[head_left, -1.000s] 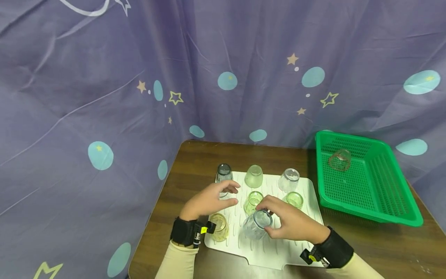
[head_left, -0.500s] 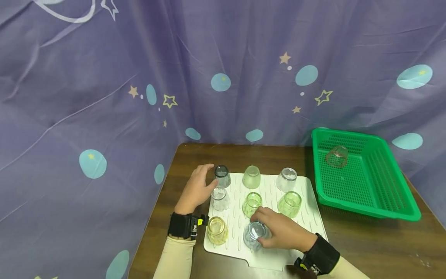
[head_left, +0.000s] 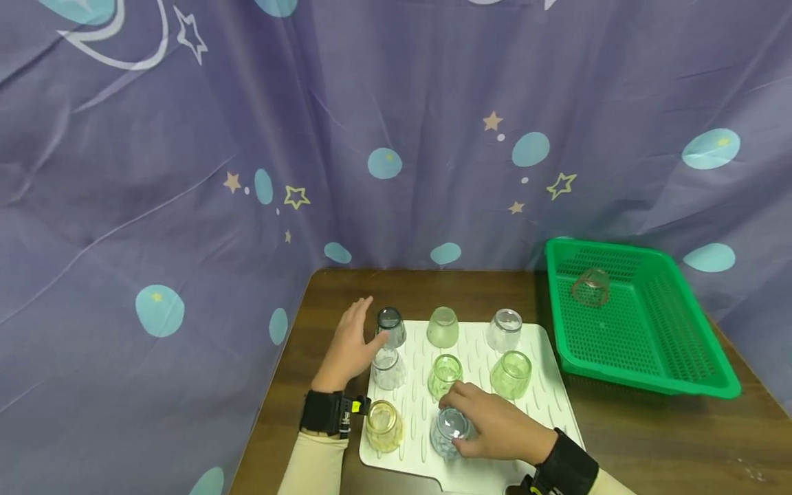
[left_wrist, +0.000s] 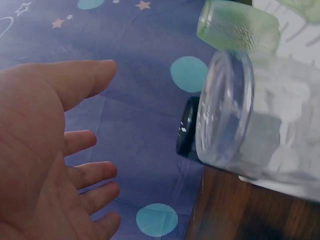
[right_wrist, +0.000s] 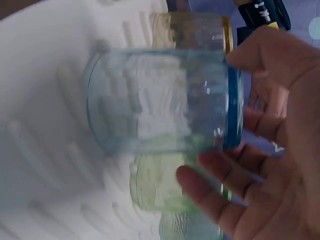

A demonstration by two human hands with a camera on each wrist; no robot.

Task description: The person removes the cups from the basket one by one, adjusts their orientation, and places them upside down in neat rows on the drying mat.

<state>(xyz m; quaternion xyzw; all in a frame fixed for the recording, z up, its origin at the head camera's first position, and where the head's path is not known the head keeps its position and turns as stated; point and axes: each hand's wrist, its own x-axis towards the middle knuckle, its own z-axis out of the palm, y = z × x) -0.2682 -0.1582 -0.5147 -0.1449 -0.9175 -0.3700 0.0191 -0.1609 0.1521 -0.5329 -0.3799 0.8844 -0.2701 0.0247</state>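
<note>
My right hand [head_left: 498, 427] pinches the base of an upside-down blue glass tumbler [head_left: 447, 434] at the front of the white drying mat [head_left: 421, 399]. In the right wrist view, the thumb lies at one side of the blue tumbler's base and the fingertips [right_wrist: 192, 182] at the other. My left hand [head_left: 345, 354] is held with fingers spread and nothing in it, left of a dark grey glass [head_left: 392, 328] and a clear glass [head_left: 388, 370]. The left wrist view shows the open palm apart from the clear glass. Nearer the front left stands a yellow glass [head_left: 383, 427].
Other upside-down glasses stand on the mat: a frosted green one [head_left: 443, 328], a clear one [head_left: 504, 331] and two light green ones, middle [head_left: 445, 375] and right [head_left: 511, 375]. A green basket [head_left: 643, 337] at the right holds a pinkish glass [head_left: 591, 287]. Curtains [head_left: 421, 82] hang behind the wooden table.
The blue tumbler, tilted earlier, has come down upright on its rim on the mat. My left hand has drawn back left from over the clear glass, and the head view has shifted slightly.
</note>
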